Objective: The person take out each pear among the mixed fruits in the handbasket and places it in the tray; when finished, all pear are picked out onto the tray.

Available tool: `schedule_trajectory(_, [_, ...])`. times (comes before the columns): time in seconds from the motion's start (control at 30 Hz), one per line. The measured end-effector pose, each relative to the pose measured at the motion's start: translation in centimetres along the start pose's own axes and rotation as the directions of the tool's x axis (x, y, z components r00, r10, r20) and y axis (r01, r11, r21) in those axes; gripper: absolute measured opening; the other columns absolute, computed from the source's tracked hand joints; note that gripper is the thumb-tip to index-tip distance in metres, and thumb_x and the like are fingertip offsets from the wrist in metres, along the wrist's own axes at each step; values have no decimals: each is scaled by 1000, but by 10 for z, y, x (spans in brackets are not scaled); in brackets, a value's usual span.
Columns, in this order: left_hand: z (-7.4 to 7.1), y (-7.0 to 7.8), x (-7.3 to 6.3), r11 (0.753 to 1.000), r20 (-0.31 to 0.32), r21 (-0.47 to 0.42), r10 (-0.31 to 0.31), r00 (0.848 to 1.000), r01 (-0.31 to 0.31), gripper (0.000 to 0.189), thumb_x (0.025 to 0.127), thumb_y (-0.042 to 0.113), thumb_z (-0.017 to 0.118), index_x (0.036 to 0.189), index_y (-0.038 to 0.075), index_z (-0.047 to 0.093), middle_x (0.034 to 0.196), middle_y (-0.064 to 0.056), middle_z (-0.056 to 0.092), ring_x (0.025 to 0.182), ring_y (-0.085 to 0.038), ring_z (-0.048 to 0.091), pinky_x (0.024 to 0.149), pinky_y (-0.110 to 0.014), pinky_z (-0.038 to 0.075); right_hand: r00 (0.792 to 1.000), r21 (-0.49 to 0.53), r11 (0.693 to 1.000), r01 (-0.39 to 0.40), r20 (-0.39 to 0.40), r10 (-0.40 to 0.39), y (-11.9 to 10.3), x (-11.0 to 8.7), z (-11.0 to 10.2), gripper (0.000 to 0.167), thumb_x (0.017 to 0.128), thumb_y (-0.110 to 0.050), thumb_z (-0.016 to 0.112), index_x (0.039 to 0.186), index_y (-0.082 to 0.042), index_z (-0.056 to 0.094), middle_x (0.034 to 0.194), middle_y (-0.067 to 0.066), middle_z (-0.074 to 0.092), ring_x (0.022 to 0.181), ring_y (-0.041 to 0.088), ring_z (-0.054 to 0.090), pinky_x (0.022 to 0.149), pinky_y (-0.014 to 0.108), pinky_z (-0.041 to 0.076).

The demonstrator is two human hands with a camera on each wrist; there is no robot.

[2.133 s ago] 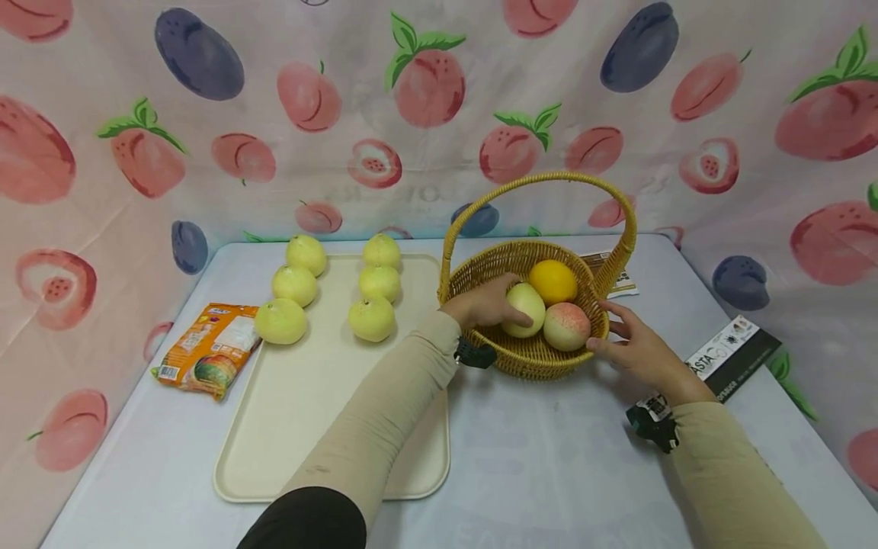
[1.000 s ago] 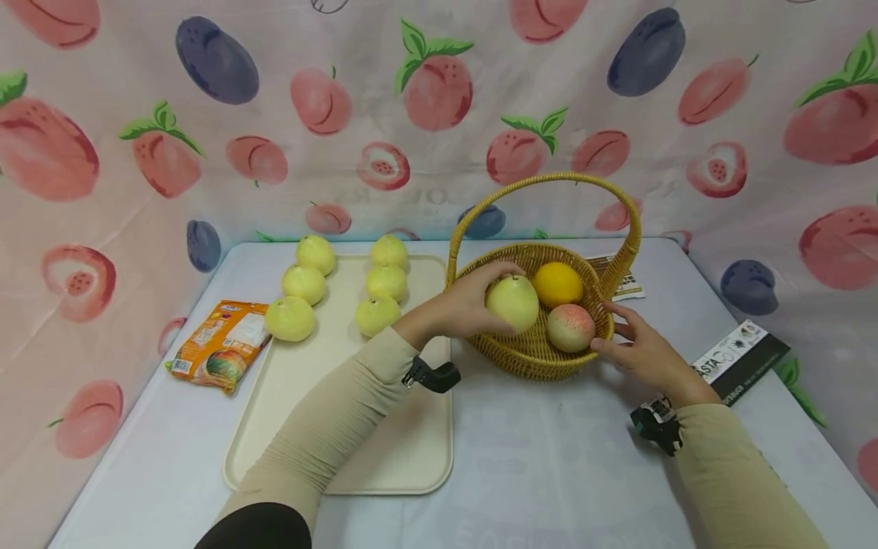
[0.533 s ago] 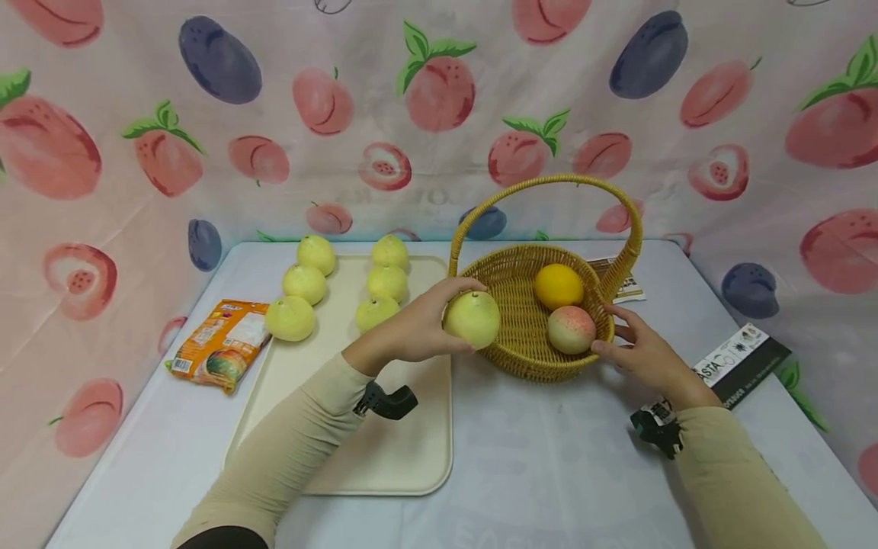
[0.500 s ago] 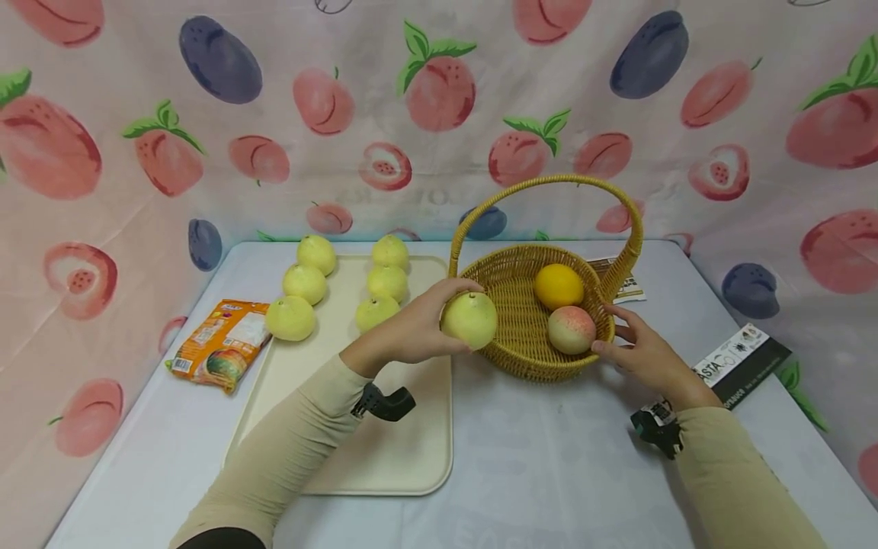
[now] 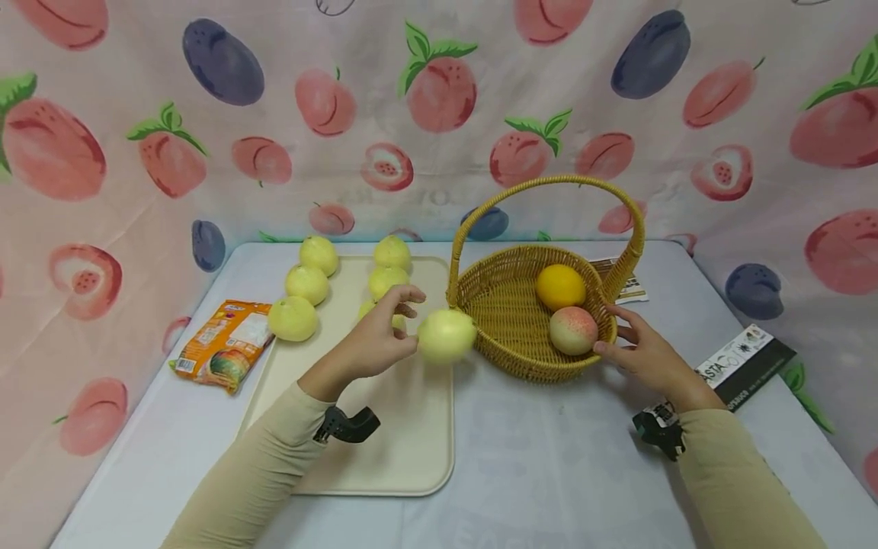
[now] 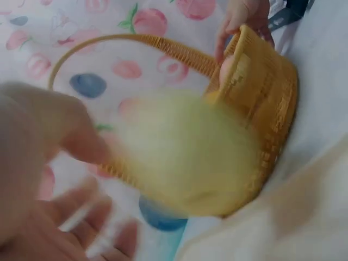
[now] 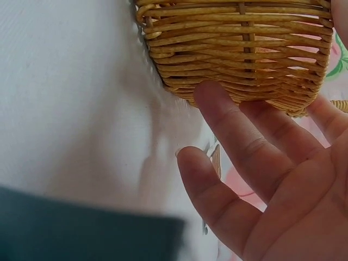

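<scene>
In the head view a pale yellow-green, pear-like fruit (image 5: 446, 337), blurred, is off the table between basket and tray. My left hand (image 5: 370, 339) is just left of it, thumb and fingers spread apart, not wrapped round it. The left wrist view shows the blurred fruit (image 6: 187, 152) in front of spread fingers (image 6: 81, 212). My right hand (image 5: 648, 354) grips the right rim of the yellow wicker basket (image 5: 528, 366); up close, fingertips (image 7: 215, 98) rest against its woven wall. Inside the basket lie an orange (image 5: 560, 291) and a peach (image 5: 573, 330).
Several similar yellow-green fruits (image 5: 293, 318) stand in two rows on a cream tray (image 5: 405, 465). To its left lies an orange snack packet (image 5: 222, 343). A black-and-white box (image 5: 744, 366) is beyond my right wrist, and another packet (image 5: 631, 290) lies behind the basket.
My left hand has lifted the yellow-green fruit out of the basket, moved left toward the tray, and its fingers have spread away from the fruit. The right hand stays at the rim.
</scene>
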State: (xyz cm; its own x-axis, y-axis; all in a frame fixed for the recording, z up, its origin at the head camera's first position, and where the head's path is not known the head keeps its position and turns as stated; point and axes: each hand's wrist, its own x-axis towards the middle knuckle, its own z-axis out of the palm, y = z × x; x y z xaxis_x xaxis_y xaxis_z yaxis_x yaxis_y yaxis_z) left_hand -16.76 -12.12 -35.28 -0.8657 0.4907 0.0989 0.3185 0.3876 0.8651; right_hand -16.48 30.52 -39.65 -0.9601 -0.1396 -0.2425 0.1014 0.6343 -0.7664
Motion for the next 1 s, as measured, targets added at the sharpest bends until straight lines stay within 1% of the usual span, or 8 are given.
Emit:
schedule_trajectory(0.1, [0, -6, -8, 999, 11, 25, -24, 1000, 24, 61, 86, 1, 64, 142, 3, 40, 148, -15, 40, 129, -36, 42, 96, -54, 46, 1000, -14, 1000, -3, 0, 3, -1, 0, -2, 97, 94, -51, 66, 162, -16, 7, 155, 38, 18, 140, 57, 20, 101, 74, 30])
schedule_trajectory(0.17, [2, -8, -12, 999, 39, 39, -22, 999, 21, 63, 87, 4, 67, 144, 3, 40, 150, -17, 37, 132, -39, 40, 98, -57, 44, 1000, -23, 1000, -2, -2, 2, -1, 0, -4, 97, 95, -51, 65, 162, -16, 6, 155, 39, 18, 140, 58, 20, 99, 75, 30])
schedule_trajectory(0.23, [3, -9, -15, 999, 48, 43, -14, 999, 12, 63, 87, 6, 69, 143, 2, 42, 150, -18, 36, 133, -41, 39, 99, -58, 43, 1000, -16, 1000, -1, -3, 1, -1, 0, -5, 97, 94, -51, 66, 163, -16, 6, 155, 39, 17, 140, 58, 20, 99, 75, 31])
schedule_trajectory(0.43, [3, -16, -20, 998, 31, 25, -56, 998, 55, 59, 88, 10, 71, 141, 6, 47, 149, -16, 39, 135, -41, 38, 101, -57, 43, 1000, 29, 1000, 4, 13, -4, 2, 0, -2, 96, 95, -47, 67, 163, -18, 6, 157, 37, 15, 141, 57, 19, 101, 75, 29])
schedule_trajectory(0.5, [3, -17, -23, 997, 30, 10, -71, 997, 71, 60, 87, 12, 72, 141, 6, 47, 149, -16, 40, 135, -41, 38, 101, -57, 43, 1000, 24, 1000, 0, 13, 0, 2, 0, 0, 96, 94, -49, 67, 163, -18, 7, 157, 36, 15, 141, 57, 19, 101, 75, 29])
schedule_trajectory(0.6, [2, -17, -28, 997, 29, -11, -71, 997, 72, 60, 88, 14, 72, 142, 5, 47, 148, -15, 41, 136, -41, 37, 101, -57, 42, 1000, 12, 1000, -7, 6, 7, 1, 1, 2, 96, 94, -51, 67, 163, -19, 8, 157, 36, 14, 141, 57, 18, 100, 75, 29])
schedule_trajectory(0.77, [1, -18, -34, 997, 41, -33, -67, 997, 68, 60, 88, 16, 72, 141, 6, 47, 147, -13, 42, 135, -39, 37, 100, -57, 43, 1000, 14, 1000, 0, 3, 0, 0, 1, 2, 96, 94, -49, 67, 163, -17, 8, 158, 36, 14, 141, 57, 19, 101, 76, 28])
schedule_trajectory(1.0, [-4, -23, -46, 994, 48, -34, -101, 994, 103, 63, 87, 15, 75, 142, 6, 47, 146, -11, 44, 136, -38, 37, 100, -58, 44, 1000, 16, 1000, -2, 1, 2, -1, 1, 2, 97, 94, -50, 67, 162, -16, 8, 158, 36, 14, 141, 57, 18, 100, 76, 28])
